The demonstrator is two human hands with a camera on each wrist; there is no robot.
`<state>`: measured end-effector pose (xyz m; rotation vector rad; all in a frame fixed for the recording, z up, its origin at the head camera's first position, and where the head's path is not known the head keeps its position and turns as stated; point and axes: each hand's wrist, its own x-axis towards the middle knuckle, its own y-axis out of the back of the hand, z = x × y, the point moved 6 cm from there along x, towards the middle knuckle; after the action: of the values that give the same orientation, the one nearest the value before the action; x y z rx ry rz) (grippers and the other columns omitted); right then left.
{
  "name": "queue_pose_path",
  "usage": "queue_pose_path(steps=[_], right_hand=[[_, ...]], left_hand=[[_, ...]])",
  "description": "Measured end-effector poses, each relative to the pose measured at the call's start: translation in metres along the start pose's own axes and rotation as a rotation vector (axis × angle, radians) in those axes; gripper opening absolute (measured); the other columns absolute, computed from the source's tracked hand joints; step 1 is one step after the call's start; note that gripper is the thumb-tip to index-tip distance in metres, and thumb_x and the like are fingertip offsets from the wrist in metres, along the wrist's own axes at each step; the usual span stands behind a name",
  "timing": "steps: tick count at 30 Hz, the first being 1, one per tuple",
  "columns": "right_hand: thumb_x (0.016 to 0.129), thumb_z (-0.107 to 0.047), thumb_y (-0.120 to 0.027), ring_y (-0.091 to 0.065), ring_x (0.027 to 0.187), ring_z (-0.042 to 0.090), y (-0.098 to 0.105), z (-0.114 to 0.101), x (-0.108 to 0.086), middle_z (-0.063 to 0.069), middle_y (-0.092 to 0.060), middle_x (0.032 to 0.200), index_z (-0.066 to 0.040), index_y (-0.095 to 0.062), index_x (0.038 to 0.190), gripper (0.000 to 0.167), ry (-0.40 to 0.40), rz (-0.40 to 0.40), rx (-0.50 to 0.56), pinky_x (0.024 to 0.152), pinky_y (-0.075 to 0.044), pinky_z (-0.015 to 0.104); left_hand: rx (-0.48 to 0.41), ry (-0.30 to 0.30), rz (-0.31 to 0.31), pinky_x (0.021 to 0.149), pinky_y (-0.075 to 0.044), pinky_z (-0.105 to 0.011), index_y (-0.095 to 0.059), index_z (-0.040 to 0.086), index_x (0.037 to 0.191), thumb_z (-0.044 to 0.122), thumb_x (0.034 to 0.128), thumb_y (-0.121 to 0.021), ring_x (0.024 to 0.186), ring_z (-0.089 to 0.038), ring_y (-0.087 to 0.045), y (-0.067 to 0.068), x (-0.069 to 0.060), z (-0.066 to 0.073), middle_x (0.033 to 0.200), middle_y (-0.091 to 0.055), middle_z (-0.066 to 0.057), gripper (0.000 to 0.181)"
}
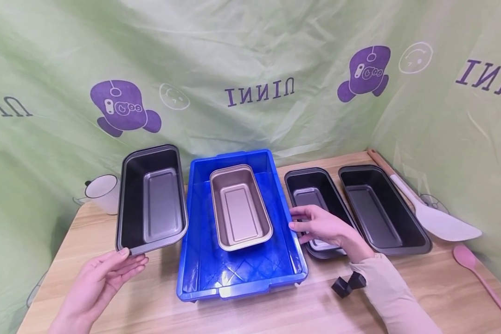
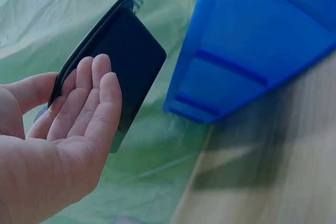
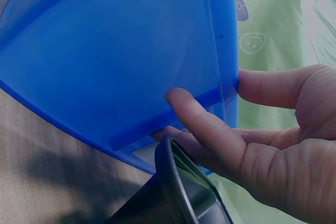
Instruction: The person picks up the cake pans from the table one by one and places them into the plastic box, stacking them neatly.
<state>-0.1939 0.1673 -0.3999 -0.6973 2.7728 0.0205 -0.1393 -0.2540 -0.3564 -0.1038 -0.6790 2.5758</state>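
Note:
My left hand (image 1: 102, 278) pinches the near rim of a large dark loaf pan (image 1: 152, 204), thumb on the rim and fingers underneath. This pan is raised and tilted left of a blue tray (image 1: 208, 293); the left wrist view shows its dark underside (image 2: 134, 66). A smaller gold-brown loaf pan (image 1: 240, 208) lies inside the tray. At the tray's right side, my right hand (image 1: 323, 227) holds the rim, with the thumb at the edge and fingers along the outer wall (image 3: 131, 66). Beneath that hand is a dark loaf pan (image 1: 311, 178), partly hidden.
Another dark loaf pan (image 1: 384, 218) lies farther right, beside a white spatula (image 1: 442, 222) with a wooden handle. A pink spoon (image 1: 467, 257) lies at the right edge. Behind the raised pan stands a white mug (image 1: 106, 197). Green printed cloth (image 1: 259, 51) surrounds the wooden table (image 1: 150, 301).

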Motion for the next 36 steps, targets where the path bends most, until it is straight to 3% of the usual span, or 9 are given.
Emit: queue_pose_path(steps=[7,12,18,24,29,36], right_hand=[[0.095,0.0,-0.053,-0.056,0.11,0.031,0.0,0.0,0.0,0.037,-0.026,0.145,0.019,-0.018,0.141,0.061,0.003,0.001,-0.001,0.085,-0.054,0.046],[0.095,0.0,-0.053,-0.056,0.11,0.03,0.0,-0.001,0.0,0.036,-0.026,0.145,0.019,-0.018,0.142,0.061,0.005,-0.004,-0.004,0.085,-0.053,0.046],[0.095,0.0,-0.052,-0.055,0.111,0.031,0.0,0.0,0.001,0.037,-0.027,0.144,0.019,-0.018,0.141,0.061,0.006,-0.005,-0.001,0.085,-0.053,0.046],[0.095,0.0,-0.053,-0.055,0.112,0.033,-0.001,0.0,0.001,0.037,-0.027,0.144,0.019,-0.019,0.141,0.06,0.01,-0.01,-0.004,0.085,-0.053,0.046],[0.094,0.001,-0.053,-0.056,0.11,0.033,-0.001,0.0,0.002,0.036,-0.029,0.143,0.019,-0.021,0.14,0.059,0.008,-0.006,-0.002,0.084,-0.054,0.046],[0.095,0.001,-0.052,-0.057,0.109,0.031,-0.001,0.0,0.001,0.036,-0.03,0.143,0.019,-0.021,0.14,0.058,0.007,-0.006,0.008,0.084,-0.054,0.045]], left_hand=[[0.053,-0.057,-0.016,0.091,-0.051,-0.035,-0.069,-0.001,0.112,-0.004,0.1024,-0.022,0.104,-0.025,-0.066,-0.014,0.016,0.009,0.107,-0.069,-0.016,0.048],[0.053,-0.023,-0.005,0.091,-0.051,-0.035,-0.071,0.0,0.109,-0.004,0.1023,-0.026,0.102,-0.024,-0.067,-0.026,0.031,0.011,0.105,-0.07,-0.015,0.046],[0.021,0.01,-0.051,0.09,-0.051,-0.035,-0.071,-0.001,0.106,-0.003,0.1024,-0.028,0.101,-0.024,-0.067,-0.043,0.052,0.006,0.102,-0.07,-0.016,0.043],[0.03,0.043,-0.086,0.09,-0.051,-0.034,-0.071,0.0,0.106,-0.001,0.1026,-0.031,0.1,-0.025,-0.067,-0.056,0.066,-0.005,0.102,-0.071,-0.015,0.041],[0.073,0.108,-0.055,0.088,-0.052,-0.033,-0.073,0.004,0.104,0.001,0.1021,-0.036,0.097,-0.023,-0.068,-0.064,0.073,-0.017,0.099,-0.072,-0.012,0.037],[0.12,0.232,0.059,0.086,-0.053,-0.032,-0.074,0.01,0.096,0.003,0.0991,-0.046,0.093,-0.021,-0.069,-0.072,0.083,-0.034,0.094,-0.073,-0.009,0.029]])
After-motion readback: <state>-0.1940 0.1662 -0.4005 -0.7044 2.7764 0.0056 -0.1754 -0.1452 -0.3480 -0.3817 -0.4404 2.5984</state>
